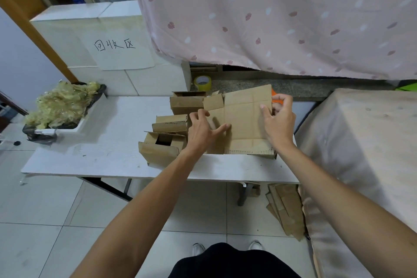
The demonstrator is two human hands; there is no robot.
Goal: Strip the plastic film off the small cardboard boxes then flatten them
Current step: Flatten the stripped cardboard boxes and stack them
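Two hands on one carton: opened-out box point(246, 124) lies near flat toward the R end of the table point(117, 133), one short flap at its far-L corner standing up.

L hand point(204, 130): on the sheet's L part, thumb point(222, 128) stretched flat across the board, fingers bent by the flap fold. Can't tell if they hook an edge or just bear down. Prob. there to pin the sheet so it won't slide.

R hand point(281, 119): pinching the sheet's R edge, forefinger point(265, 109) on the top face, other fingers curled behind. Reads as a grip for pressing the R panel down along its crease.

No film visible on this one. Judge stripping done for it, flattening nearly done.

3 more boxes point(162, 149) at table's middle, close against the sheet. Flaps open, not yet flattened. No film on them that I can make out. Kept within reach, prob. as the queue.

Waste: film heap point(61, 106) in a bag-lined tray point(74, 125) at table's far-L corner, well apart from the work, so scraps stay out of the way.

Flat cardboard pile point(286, 207) on floor under table's R end, against the covered block beside it. Prob. the done stack, on the R-hand side for an easy drop.

Tape roll point(203, 82) on ledge behind table's far edge. Orange item point(273, 92) behind R hand, mostly hidden, can't ID.

Risk: the upright flap may spring back unless its crease gets pressed hard.
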